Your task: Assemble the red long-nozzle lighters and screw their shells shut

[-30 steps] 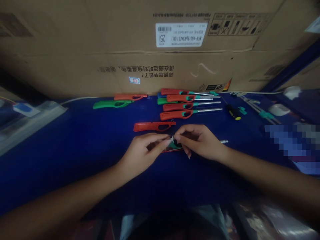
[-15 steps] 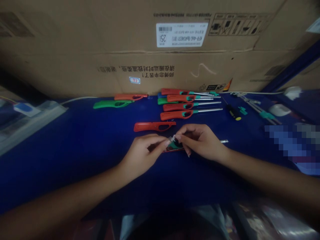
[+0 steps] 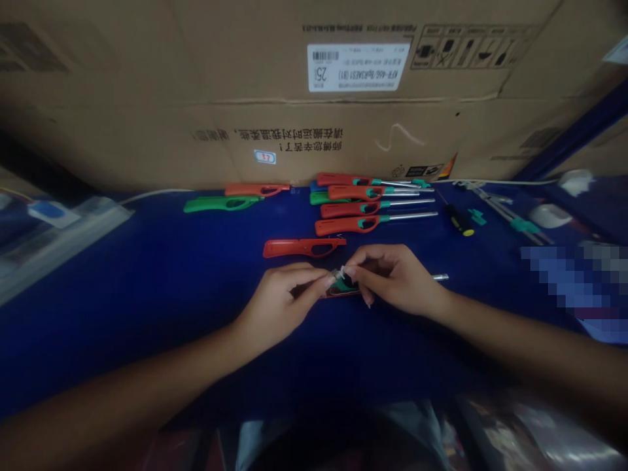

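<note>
My left hand (image 3: 289,297) pinches a small metallic and clear part (image 3: 335,274) between thumb and forefinger. Opposite it, my right hand (image 3: 392,278) is closed in a pinch on a tiny white piece (image 3: 343,269) that meets the part. Below my fingertips lies a partly hidden gas lighter (image 3: 343,292) with a red shell and green inside; its metal tube (image 3: 441,277) pokes out past my right hand. Just behind my hands a red lighter shell half (image 3: 299,247) rests on the blue table (image 3: 196,275).
Several long-nosed lighters (image 3: 346,226) lie stacked before a cardboard box (image 3: 235,72). A green handle shell (image 3: 220,204) and an orange one (image 3: 258,190) are at the back left. A screwdriver (image 3: 458,221) and loose metal rods (image 3: 510,212) sit to the right.
Both hands keep their pinches over the lighter at nearly the same spot. Only a slight shift of the whole view shows.
</note>
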Tool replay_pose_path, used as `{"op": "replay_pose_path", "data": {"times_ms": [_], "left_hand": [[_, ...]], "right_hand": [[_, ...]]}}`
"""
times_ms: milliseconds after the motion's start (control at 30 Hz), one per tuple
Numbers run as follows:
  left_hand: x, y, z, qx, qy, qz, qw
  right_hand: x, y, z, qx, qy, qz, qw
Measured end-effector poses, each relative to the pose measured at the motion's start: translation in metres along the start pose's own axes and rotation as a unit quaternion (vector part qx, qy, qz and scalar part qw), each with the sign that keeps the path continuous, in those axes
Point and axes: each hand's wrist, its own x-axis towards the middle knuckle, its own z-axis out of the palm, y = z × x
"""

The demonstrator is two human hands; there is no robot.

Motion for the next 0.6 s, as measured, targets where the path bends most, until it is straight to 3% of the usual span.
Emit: {"op": "replay_pose_path", "data": {"times_ms": [600], "left_hand": [[0.0031, 0.0017, -0.0040, 0.005, -0.018, -0.028, 0.999]], "right_hand": [[0.0020, 0.0001, -0.0022, 0.019, -0.003, 0.004, 1.000]]}}
